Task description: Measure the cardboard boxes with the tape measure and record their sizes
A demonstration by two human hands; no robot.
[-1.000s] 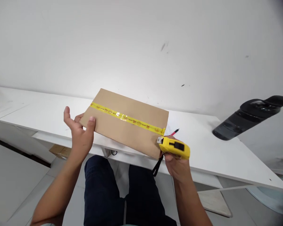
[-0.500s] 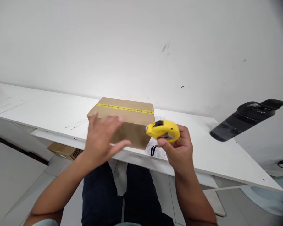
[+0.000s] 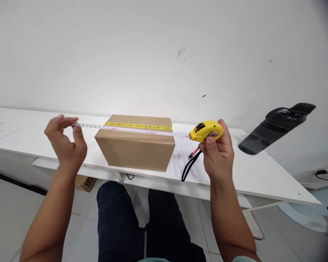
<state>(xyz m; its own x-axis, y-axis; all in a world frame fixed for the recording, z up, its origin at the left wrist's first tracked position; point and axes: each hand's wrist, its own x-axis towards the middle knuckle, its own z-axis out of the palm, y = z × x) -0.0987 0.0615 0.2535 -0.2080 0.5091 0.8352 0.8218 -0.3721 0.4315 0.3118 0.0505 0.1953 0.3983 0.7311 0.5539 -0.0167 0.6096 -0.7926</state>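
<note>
My right hand [image 3: 218,153] grips a yellow tape measure [image 3: 207,131], with a black wrist strap [image 3: 190,165] dangling below it. Out of its mouth runs a pale blade [image 3: 142,130], stretched leftward across the view. My left hand [image 3: 68,142] pinches the blade's end between thumb and fingers, to the left of the box. Under the blade stands a closed brown cardboard box [image 3: 136,151], sealed along its top with yellow printed tape [image 3: 153,127]. Whether the blade touches the box top, I cannot tell.
On the white table [image 3: 248,174], a printed sheet [image 3: 177,160] lies right of the box, with a red pen [image 3: 193,153] over it. A dark bottle [image 3: 273,127] stands farther right. Another carton [image 3: 85,183] is below the table, and a white wall rises behind.
My left hand has gone left and closed on the blade's end, drawing the blade out of the case. My right hand has shifted right and slightly up with the tape measure.
</note>
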